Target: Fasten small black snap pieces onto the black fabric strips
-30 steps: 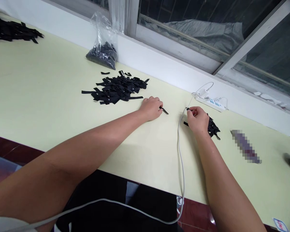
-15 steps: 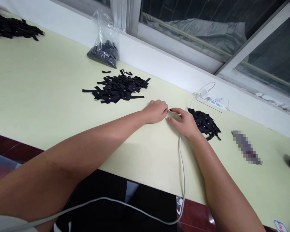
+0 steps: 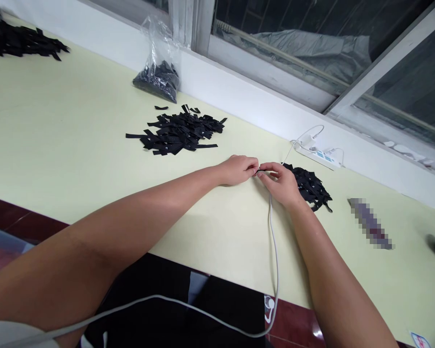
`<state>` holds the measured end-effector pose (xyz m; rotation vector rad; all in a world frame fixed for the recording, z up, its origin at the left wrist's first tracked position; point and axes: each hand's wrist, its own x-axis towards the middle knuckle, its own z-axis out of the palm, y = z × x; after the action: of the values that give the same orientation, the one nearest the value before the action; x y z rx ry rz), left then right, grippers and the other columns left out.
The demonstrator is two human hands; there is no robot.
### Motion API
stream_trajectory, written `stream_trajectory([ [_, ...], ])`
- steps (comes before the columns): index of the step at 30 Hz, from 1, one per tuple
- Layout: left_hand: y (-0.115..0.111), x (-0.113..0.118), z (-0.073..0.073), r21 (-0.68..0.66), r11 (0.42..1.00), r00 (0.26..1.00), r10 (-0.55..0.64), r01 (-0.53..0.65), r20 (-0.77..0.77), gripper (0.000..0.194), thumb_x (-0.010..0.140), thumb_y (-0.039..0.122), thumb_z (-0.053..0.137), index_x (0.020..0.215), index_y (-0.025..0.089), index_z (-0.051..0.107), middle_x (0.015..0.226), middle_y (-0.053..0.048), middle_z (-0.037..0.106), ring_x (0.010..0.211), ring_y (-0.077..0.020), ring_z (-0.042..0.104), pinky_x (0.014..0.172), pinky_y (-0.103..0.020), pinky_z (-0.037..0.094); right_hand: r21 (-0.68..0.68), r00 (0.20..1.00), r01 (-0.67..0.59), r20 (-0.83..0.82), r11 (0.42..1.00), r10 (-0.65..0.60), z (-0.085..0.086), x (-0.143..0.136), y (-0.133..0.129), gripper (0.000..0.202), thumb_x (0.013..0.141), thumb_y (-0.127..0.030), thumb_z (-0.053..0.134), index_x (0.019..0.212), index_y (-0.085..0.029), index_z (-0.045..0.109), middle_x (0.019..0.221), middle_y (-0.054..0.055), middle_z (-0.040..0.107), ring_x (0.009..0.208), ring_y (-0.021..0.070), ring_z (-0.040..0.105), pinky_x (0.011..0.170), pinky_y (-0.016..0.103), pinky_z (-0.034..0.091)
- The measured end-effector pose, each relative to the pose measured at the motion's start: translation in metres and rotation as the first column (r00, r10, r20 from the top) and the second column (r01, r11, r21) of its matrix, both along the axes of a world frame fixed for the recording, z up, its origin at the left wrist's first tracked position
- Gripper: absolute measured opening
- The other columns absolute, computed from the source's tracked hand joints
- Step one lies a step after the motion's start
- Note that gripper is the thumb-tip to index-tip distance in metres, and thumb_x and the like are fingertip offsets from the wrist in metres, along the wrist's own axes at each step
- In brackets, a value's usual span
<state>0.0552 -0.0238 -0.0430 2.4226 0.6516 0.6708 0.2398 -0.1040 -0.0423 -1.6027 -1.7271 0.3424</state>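
Note:
My left hand [image 3: 239, 170] is closed on one end of a small black strip [image 3: 261, 170] above the pale table [image 3: 217, 227]. Thumb and fingers of my right hand [image 3: 280, 183] pinch the same strip from the other side, so the two hands nearly touch. Just beyond my right hand lies a pile of black strips [image 3: 310, 186], partly covered by that hand. A larger pile of black strips [image 3: 181, 133] spreads out beyond my left hand.
A clear plastic bag [image 3: 159, 79] of black pieces leans by the white wall. Another black pile [image 3: 18, 41] lies far left. A power strip [image 3: 319, 157] sits at the wall. A white cable [image 3: 274, 241] runs beneath my right hand and over the table edge. A blurred object [image 3: 370, 224] lies right.
My left hand has shifted slightly right, closer to my right hand. The fingers of my right hand, apart before, have closed on the strip.

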Motion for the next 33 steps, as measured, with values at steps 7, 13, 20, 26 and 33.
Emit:
stream_trajectory([
  [7,0.001,0.000,0.000,-0.034,0.999,1.000,0.020,-0.020,0.002,0.019,0.091,0.030,0.046,0.091,0.020,0.062,0.087,-0.003,0.067,0.080,-0.0177,0.056,0.072,-0.030,0.039,-0.087,0.985,-0.059,-0.168,0.994,0.044,0.004,-0.003,0.000,0.026,0.080,-0.040,0.067,0.096,-0.020,0.066,0.090,0.004,0.070,0.073,0.0156,0.060,0.071,0.032,0.047],
  [13,0.000,0.000,-0.001,-0.092,0.996,0.997,0.029,-0.023,0.067,0.027,0.093,0.039,0.045,0.094,0.021,0.064,0.090,-0.002,0.068,0.081,-0.0171,0.056,0.072,-0.029,0.039,-0.109,0.987,-0.029,-0.162,0.994,0.011,0.005,-0.003,-0.001,0.030,0.080,-0.041,0.068,0.100,-0.020,0.068,0.093,0.004,0.071,0.069,0.0143,0.057,0.068,0.031,0.046],
  [20,0.003,0.003,-0.006,-0.069,0.997,0.997,0.034,-0.030,0.067,0.021,0.088,0.031,0.051,0.091,0.019,0.068,0.087,-0.003,0.069,0.077,-0.0154,0.056,0.068,-0.028,0.039,-0.115,0.949,-0.096,-0.311,0.989,0.056,-0.002,0.000,0.003,0.034,0.077,-0.043,0.071,0.102,-0.022,0.063,0.093,0.005,0.072,0.080,0.0184,0.065,0.078,0.035,0.051],
  [26,0.004,0.004,-0.008,-0.105,0.994,0.989,0.026,-0.011,0.147,0.016,0.085,0.025,0.057,0.093,0.018,0.068,0.089,-0.003,0.070,0.077,-0.0141,0.057,0.070,-0.027,0.041,-0.124,0.947,-0.110,-0.313,0.986,0.067,-0.006,0.004,0.005,0.034,0.080,-0.043,0.067,0.106,-0.022,0.061,0.093,0.005,0.072,0.081,0.0180,0.066,0.079,0.035,0.052],
  [33,0.002,0.004,-0.006,-0.141,0.990,0.988,0.051,-0.031,0.143,0.015,0.083,0.023,0.059,0.090,0.016,0.069,0.082,-0.002,0.069,0.072,-0.0130,0.057,0.067,-0.027,0.040,-0.010,0.993,0.097,-0.068,0.995,-0.097,0.000,0.000,0.002,0.033,0.075,-0.041,0.071,0.100,-0.021,0.065,0.101,0.005,0.070,0.075,0.0159,0.060,0.071,0.032,0.048],
])
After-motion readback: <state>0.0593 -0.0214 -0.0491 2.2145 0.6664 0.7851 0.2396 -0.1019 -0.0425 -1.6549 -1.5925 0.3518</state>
